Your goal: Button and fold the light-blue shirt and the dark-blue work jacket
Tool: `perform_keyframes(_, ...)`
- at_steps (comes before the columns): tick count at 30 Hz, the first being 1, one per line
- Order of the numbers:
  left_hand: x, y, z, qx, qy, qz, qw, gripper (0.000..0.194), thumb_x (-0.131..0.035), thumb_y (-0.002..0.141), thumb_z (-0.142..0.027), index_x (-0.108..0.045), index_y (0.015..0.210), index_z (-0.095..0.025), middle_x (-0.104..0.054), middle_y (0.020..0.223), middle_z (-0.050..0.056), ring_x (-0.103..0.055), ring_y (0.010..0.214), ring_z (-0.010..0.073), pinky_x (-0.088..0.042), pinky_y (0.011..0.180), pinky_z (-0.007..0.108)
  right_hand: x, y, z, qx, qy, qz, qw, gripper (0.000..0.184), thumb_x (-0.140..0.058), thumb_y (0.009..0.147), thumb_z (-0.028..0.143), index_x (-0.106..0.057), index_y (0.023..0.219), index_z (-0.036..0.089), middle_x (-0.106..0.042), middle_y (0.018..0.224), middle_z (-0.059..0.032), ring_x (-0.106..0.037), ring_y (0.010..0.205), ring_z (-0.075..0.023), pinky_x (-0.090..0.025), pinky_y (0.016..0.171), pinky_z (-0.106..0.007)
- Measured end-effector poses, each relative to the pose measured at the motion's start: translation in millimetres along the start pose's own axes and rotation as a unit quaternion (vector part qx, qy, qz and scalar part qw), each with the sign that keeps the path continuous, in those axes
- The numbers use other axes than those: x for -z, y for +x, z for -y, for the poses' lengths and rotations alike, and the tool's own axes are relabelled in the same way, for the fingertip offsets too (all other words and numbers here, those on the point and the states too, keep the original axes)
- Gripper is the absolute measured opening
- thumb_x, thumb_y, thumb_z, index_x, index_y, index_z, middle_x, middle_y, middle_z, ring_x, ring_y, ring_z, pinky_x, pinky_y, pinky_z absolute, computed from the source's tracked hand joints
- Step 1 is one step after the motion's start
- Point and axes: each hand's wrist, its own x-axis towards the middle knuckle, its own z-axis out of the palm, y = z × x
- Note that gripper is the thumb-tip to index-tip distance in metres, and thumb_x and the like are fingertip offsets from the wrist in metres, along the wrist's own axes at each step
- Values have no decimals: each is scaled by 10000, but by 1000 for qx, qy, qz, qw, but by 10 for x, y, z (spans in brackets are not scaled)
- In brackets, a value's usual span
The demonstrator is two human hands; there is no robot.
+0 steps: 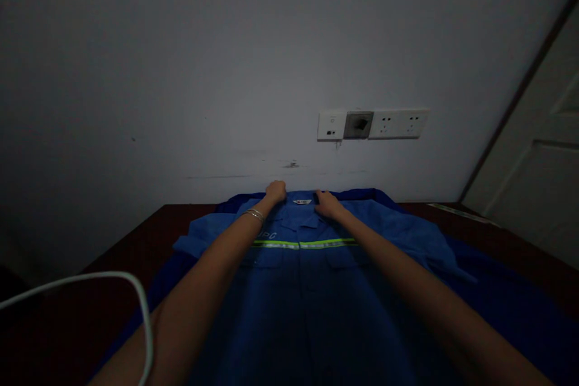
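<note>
Hands (275, 191) on shirt (283, 265), label (302, 201) unreadable

Dark red table (131, 247) under spread blue cloth
A deep-blue cloth (493, 283) covers its middle and runs out towards 4 and 8 o'clock, a lighter blue work shirt (289, 277) laid open-armed on top; near the far edge, at 2 o'clock, lies a narrow patterned strip (464, 215).

We have the blue jacket (296, 289) front up over darker blue fabric (493, 301), sleeves (420, 232) spread, yellow-green-and-silver band (328, 244) across its chest, collar (302, 211) near the worktop's (122, 247) far edge.
</note>
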Motion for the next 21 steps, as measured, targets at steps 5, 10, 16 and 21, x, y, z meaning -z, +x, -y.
perform_keyframes(5, 5, -5, -60, 12, 5, -36, 999, 311, -541, 771, -178, -624, 1063, -109, -581, 1119, 205, -575, 1027, 286, -473, 832, 359, -35, 11, -75, -8, -5, 30, 1000, 533, -510, 781, 226, -390, 1293, 138, -420, 1222, -204, -592, 985, -257, -435, 823, -324)
perform_keyframes(10, 13, -47, -75, 20, 0, -60, 998, 302, -456, 813, -174, -615, 1059, -100, -594, 1093, 200, -552, 1063, 282, -440, 879, 380, -78, 18, -54, -13, -8, 30, 999, 554, -464, 804, 219, -331, 1333, 124, -396, 1224, -223, -589, 994, -282, -437, 826, -356)
perform_keyframes(16, -78, -25, -59, 51, -39, -54, 996, 312, -387, 842, -169, -601, 1053, -88, -613, 1077, 204, -578, 1030, 274, -456, 834, 354, -107, 26, 95, -36, -15, -25, 999, 673, -471, 799, 218, -170, 1387, 93, -298, 1302, -271, -570, 1022, -307, -436, 825, -369)
perform_keyframes(21, -193, -18, -38, 70, -85, -39, 993, 301, -410, 843, -213, -586, 1057, -97, -611, 1097, 194, -590, 1015, 256, -466, 797, 305, -188, 73, 174, -73, -8, -65, 995, 699, -483, 802, 236, -139, 1391, 83, -236, 1331, -302, -572, 1013, -305, -439, 810, -376)
